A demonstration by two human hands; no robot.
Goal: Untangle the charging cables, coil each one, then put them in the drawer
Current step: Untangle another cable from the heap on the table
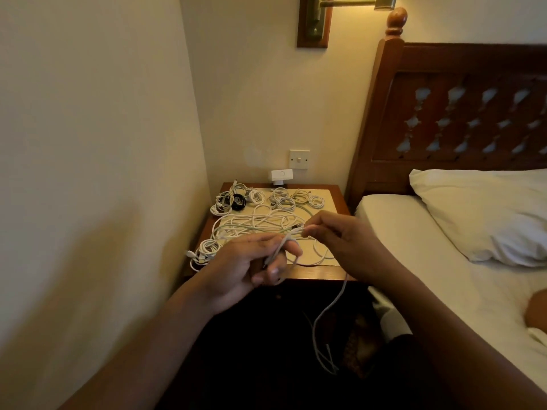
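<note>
Currently a coiling step is judged to be in hand. One white cable (281, 245) is gripped in the left hand (251, 261), fingers curled, a turn laid over the forefinger. The same cable is pinched between thumb and fingertips of the right hand (340, 241), just beside the left; whether a plug sits at that pinch cannot be told. Slack is hung below the right hand, off the bench (336, 199) edge, down into the dark beside the bed (429, 247).

Beyond both hands a loose tangle (260, 223) is spread on the bench; past it, finished coils (282, 199) are lined along the far edge, and one more coil (207, 250) is set outboard of the left hand. The drawer is not made out: too dark under the bench.

To do it well: the left hand is best used as a fixed former, with equal turns fed on by the right hand. Only light tension should be applied, so no kink is forced near the plug. Twist should be let out of the hanging tail at each turn, else the coil is sprung open. The tail should be held clear of the tangle, or a snag is likely. The last run is better wrapped round the coil to lock it.
</note>
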